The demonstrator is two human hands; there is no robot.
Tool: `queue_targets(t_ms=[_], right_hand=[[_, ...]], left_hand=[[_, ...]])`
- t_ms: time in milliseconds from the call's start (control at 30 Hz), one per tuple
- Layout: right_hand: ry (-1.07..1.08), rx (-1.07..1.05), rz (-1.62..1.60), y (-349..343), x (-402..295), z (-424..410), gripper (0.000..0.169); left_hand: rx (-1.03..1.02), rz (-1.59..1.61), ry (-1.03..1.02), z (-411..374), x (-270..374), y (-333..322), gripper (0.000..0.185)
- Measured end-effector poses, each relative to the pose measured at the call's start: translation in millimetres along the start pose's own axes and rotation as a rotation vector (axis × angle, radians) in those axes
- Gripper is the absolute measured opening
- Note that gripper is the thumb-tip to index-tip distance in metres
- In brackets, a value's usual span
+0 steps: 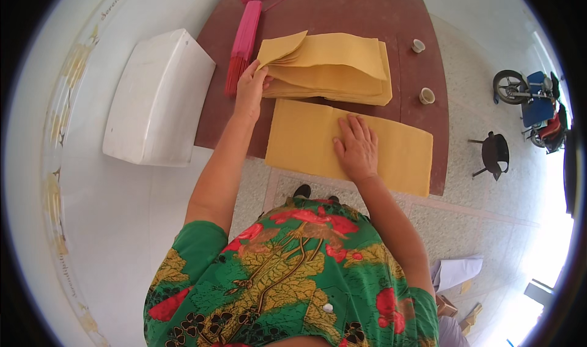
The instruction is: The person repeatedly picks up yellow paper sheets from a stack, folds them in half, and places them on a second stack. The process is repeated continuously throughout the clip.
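Observation:
My left hand (253, 86) pinches the left edge of the upper sheets in a stack of yellow paper (330, 81) on the table. Those sheets are lifted and curl up at the left, and a gap shows beneath them. Nearer to me lies a yellow paper sheet (302, 136), spread flat across the front edge of the table. A crease runs down it left of my right hand (360, 152), which rests palm down on its middle with the thumb apart. Whether more sheets lie under this one, I cannot tell.
The dark red table (348, 7) also bears bundles of pink-red sticks (245, 39) at the left and two small cups, a far cup (418, 45) and a near cup (427, 96). A white foam box (156, 99) stands left. On the floor at right are a stool (495, 152) and a motorcycle (532, 95).

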State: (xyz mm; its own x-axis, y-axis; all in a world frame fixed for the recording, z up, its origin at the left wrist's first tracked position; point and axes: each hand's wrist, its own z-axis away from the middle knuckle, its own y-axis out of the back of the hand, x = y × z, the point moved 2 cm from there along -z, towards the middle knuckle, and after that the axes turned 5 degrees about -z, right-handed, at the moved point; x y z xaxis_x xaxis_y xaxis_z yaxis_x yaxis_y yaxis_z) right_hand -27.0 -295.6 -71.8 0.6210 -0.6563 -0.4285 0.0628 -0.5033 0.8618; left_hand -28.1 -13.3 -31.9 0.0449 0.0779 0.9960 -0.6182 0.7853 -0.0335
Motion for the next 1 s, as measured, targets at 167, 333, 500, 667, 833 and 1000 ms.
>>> queue_targets(t_ms=[167,333,500,667,833,1000], right_hand=[[-0.02,0.02,-0.049,4.7,2.1,0.2,0.048],[-0.214,-0.134,-0.712,25.5,-20.3,-18.2,0.049],[-0.628,-0.581,-1.681,15.7,-63.0,-53.1,0.06],[-0.787,-0.44,-2.063,4.8,-86.0,-90.3,0.067],[-0.775,-0.04,-2.228,3.6,-67.0,-109.2,0.048],[-0.707,0.109,-2.289,2.3,-65.7,-110.5,0.035]], left_hand=[[-0.01,-0.005,-0.028,5.4,0.6,-5.0,0.051],[-0.012,-0.005,-0.061,5.8,-5.3,-5.1,0.051],[-0.039,0.034,-0.063,15.0,7.1,-18.5,0.05],[-0.065,0.014,-0.147,26.0,14.3,-19.8,0.049],[-0.038,-0.13,-0.239,31.6,-1.2,-11.7,0.052],[-0.205,0.243,-0.046,59.0,-3.8,-22.8,0.07]])
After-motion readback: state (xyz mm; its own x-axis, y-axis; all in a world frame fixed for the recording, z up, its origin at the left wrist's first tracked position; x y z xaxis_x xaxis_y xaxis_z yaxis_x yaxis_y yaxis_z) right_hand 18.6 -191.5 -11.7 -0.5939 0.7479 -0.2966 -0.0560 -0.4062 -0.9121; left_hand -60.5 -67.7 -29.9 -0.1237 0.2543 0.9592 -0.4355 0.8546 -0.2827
